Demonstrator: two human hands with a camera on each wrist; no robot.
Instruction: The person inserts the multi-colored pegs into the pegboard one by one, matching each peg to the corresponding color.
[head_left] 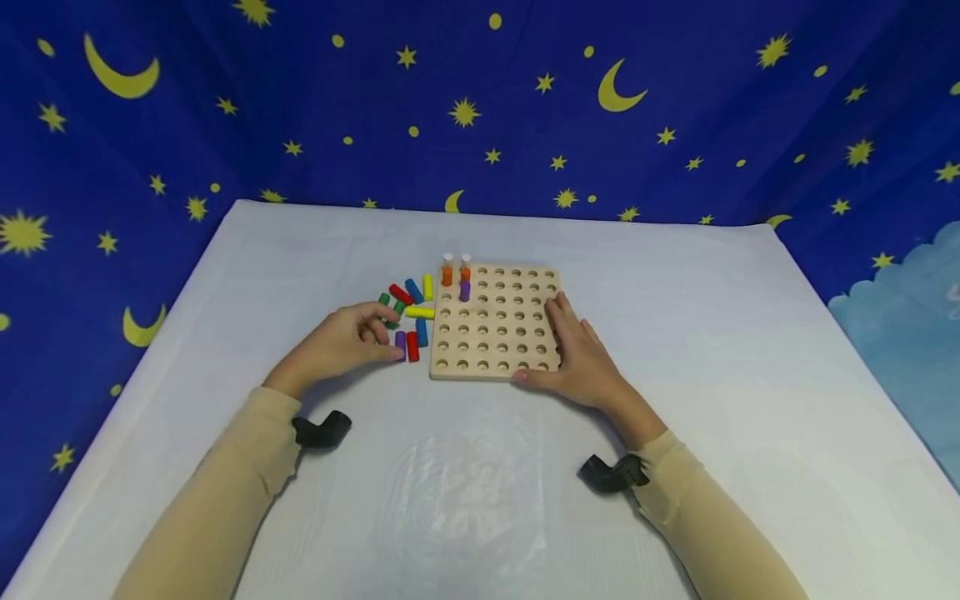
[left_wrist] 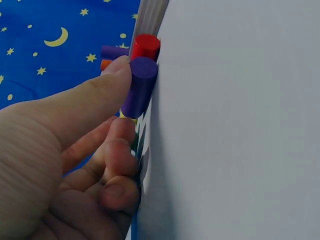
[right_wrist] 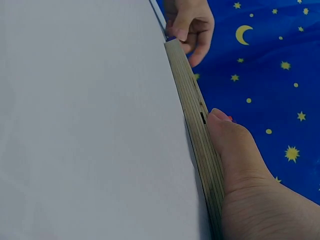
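In the head view, the person's left hand (head_left: pixel 347 340) is beside a loose group of coloured pegs left of a wooden pegboard (head_left: pixel 491 379). Its thumb touches the near part of a purple peg (left_wrist: pixel 140 95), while the index finger stands apart from the thumb, close to a green peg (head_left: pixel 399 308). The other fingers are bent. A red peg (head_left: pixel 412 347) lies right beside the purple one. The right hand (head_left: pixel 581 358) rests on the board's right side, thumb along the near edge and fingers at the right edge.
Orange pegs with white tops and another purple peg (head_left: pixel 465 292) stand in the board's far-left holes. Blue, yellow, red and green pegs lie left of the board. A white cloth (head_left: pixel 480 500) covers the table; a starry blue curtain (head_left: pixel 420 83) hangs behind.
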